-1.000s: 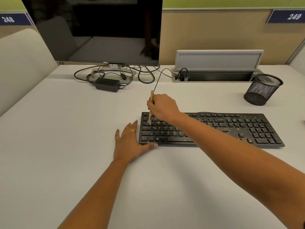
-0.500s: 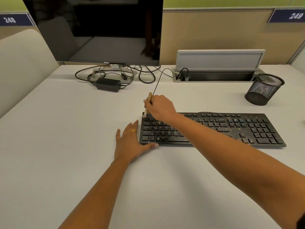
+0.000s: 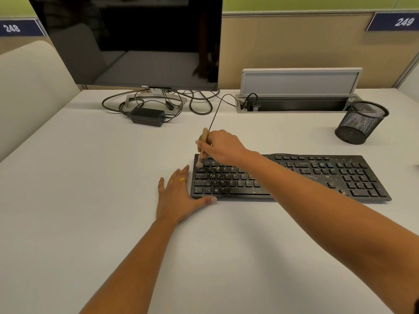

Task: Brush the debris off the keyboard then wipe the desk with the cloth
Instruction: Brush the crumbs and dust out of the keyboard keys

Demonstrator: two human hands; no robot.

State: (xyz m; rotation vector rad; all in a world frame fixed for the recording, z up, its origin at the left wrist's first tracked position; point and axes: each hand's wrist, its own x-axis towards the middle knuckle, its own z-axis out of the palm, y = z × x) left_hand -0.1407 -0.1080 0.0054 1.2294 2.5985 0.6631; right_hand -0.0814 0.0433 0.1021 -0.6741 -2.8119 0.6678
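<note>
Pale surface, keyboard speckled w/ debris. Right hand pinches brush at top-left keys; left hand flat beside. Brushing looks barely begun, wipe undone.

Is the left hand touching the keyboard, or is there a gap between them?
Touching. The head view shows the left hand flat on the desk, its thumb lying against the front edge of the keyboard with no gap.
</note>
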